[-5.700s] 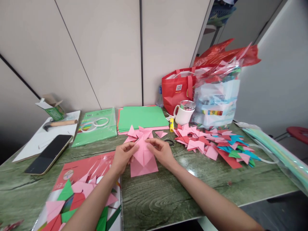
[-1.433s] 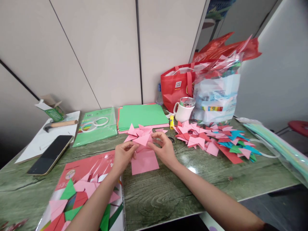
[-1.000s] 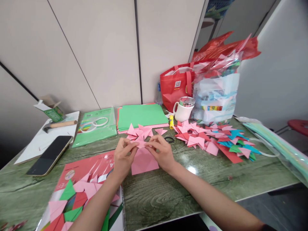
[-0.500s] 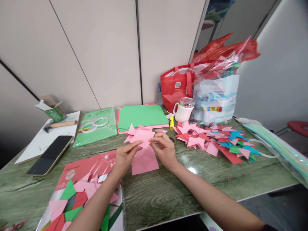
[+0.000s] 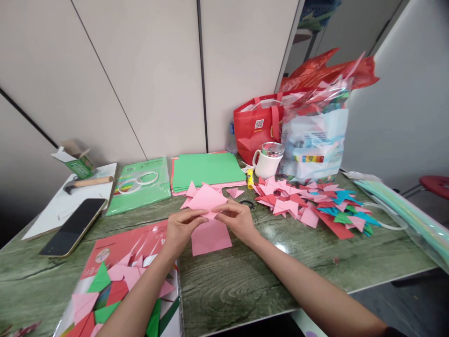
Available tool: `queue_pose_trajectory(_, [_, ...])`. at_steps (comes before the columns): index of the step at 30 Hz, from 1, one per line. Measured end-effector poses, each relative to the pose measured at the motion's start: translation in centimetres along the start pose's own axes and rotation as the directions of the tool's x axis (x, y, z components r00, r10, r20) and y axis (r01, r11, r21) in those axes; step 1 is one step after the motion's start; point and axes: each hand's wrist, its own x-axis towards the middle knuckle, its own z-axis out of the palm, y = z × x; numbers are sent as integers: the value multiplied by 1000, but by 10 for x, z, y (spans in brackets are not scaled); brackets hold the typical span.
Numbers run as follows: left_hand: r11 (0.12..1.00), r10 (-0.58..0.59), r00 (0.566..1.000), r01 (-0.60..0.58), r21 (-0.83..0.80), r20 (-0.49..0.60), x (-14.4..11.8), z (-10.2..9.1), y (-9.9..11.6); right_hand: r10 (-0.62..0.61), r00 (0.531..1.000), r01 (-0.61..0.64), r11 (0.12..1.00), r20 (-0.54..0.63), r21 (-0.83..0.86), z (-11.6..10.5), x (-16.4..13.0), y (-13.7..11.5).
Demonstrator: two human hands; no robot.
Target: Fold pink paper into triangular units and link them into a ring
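Pinching a folded pink paper piece [image 5: 207, 200] between them, the left hand [image 5: 182, 228] and right hand [image 5: 236, 219] are meeting above the bench [image 5: 245, 285]. Each grip is nearly closed, thumb and fingertips pressing the paper's lower edge, which is lifting it clear of the flat pink square sheet [image 5: 211, 238] lying just beneath the hands. Just beyond the grips small pink folded triangles [image 5: 234, 192] are lying before a green paper stack [image 5: 206, 172]. Well to the right of the right grip a pile of folded pinwheels [image 5: 312, 208] is spreading out; left of the left grip, a phone [image 5: 73, 226] is resting.
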Motion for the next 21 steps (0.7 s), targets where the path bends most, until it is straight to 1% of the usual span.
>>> queue_pose_trajectory(3, [999,-26,1000,26,-23,0,0,0,4,3,1000,-3,1000,-5,16,0,0,0])
queue_pose_trajectory(8, [994,-72,997,72,-77,8,-1,0,2,44,998,-48,996,43,73,0,0,-6])
queue_pose_trajectory(10, [990,-94,995,96,-100,22,-1,0,-1,70,997,-74,992,40,102,1,0,-6])
queue_pose_trajectory(12, [984,-127,991,130,-124,32,-2,2,-4,122,992,-125,980,29,155,2,0,-5])
queue_pose_trajectory(16, [945,-208,977,211,-248,40,-4,7,-4,218,976,-212,944,6,253,6,-2,-4])
queue_pose_trajectory(18, [922,-233,972,232,-311,35,-5,9,-2,229,973,-219,938,-5,270,8,-3,-5])
queue_pose_trajectory(21, [904,-252,968,241,-353,16,-5,11,-2,218,976,-206,938,-12,279,10,-4,-6])
